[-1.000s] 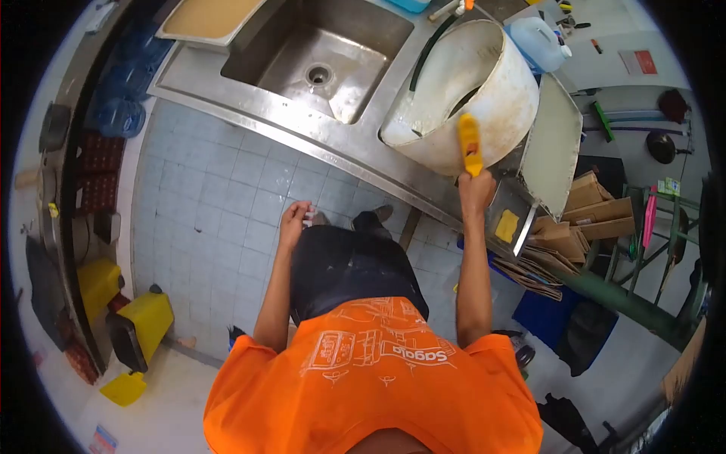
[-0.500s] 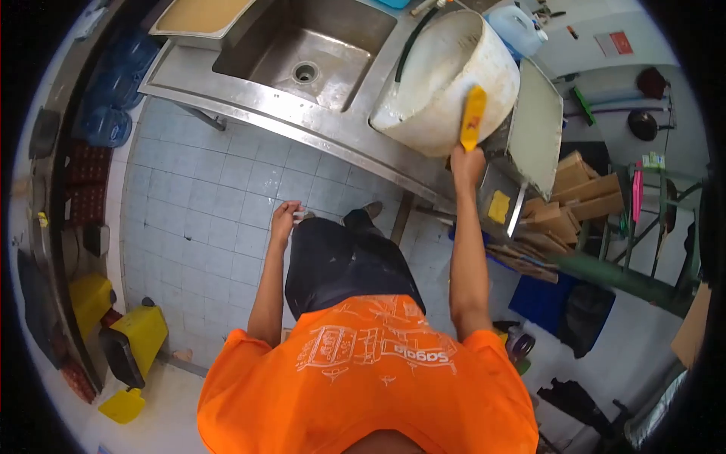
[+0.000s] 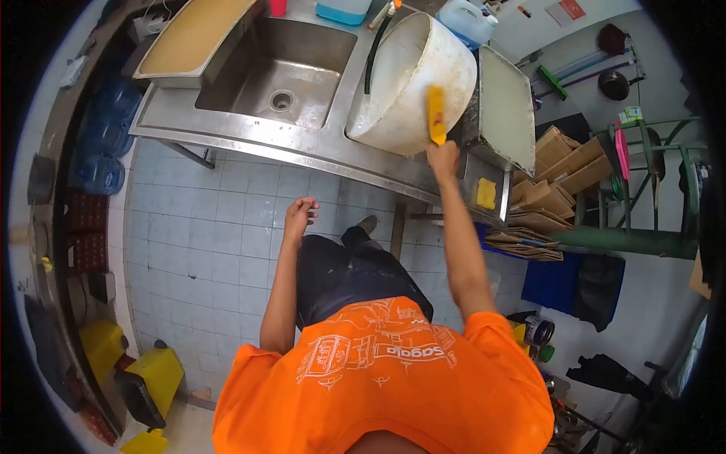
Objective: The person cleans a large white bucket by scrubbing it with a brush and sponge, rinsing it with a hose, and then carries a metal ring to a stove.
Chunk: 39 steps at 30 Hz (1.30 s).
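Note:
A yellow brush (image 3: pixel 435 113), blurred, is gripped by its handle in my right hand (image 3: pixel 443 160). Its head lies against or just in front of the outer wall of a big white tub (image 3: pixel 442 79). The tub leans on its side in the right part of the steel sink unit, its mouth toward the left. A dark hose (image 3: pixel 370 64) hangs at the tub's mouth. My left hand (image 3: pixel 300 216) is in the air over the tiled floor, fingers loosely curled and apart, with nothing visible in it.
Left of the tub is a steel sink basin (image 3: pixel 291 79), with a tray of tan liquid (image 3: pixel 189 38) beyond. A pale tray (image 3: pixel 507 110) and a yellow sponge (image 3: pixel 486 194) are to the right. Flattened cardboard (image 3: pixel 556 181) is stacked beside a green rack (image 3: pixel 631 240).
The view has shifted, so the sink and tub appear further left. The brush has moved slightly down and left across the tub's wall. My left hand has risen a little from beside my leg.

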Each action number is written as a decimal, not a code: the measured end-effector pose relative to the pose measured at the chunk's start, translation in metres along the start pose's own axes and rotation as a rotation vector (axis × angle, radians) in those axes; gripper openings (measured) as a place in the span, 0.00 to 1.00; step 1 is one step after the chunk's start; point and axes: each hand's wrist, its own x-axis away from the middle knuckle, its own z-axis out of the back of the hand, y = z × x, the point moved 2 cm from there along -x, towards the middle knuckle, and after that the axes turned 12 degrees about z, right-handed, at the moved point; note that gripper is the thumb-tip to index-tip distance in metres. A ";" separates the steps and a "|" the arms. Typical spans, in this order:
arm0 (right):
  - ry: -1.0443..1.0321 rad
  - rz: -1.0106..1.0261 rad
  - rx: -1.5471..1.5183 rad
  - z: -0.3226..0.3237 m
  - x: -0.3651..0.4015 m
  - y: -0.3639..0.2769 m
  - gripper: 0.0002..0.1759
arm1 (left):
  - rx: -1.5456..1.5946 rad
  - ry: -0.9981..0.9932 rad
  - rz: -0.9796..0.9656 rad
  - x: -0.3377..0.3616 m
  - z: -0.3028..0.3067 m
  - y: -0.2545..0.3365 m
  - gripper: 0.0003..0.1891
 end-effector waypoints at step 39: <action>0.193 -0.084 -0.333 0.127 0.017 0.163 0.22 | -0.249 0.288 -0.487 -0.074 -0.263 0.344 0.32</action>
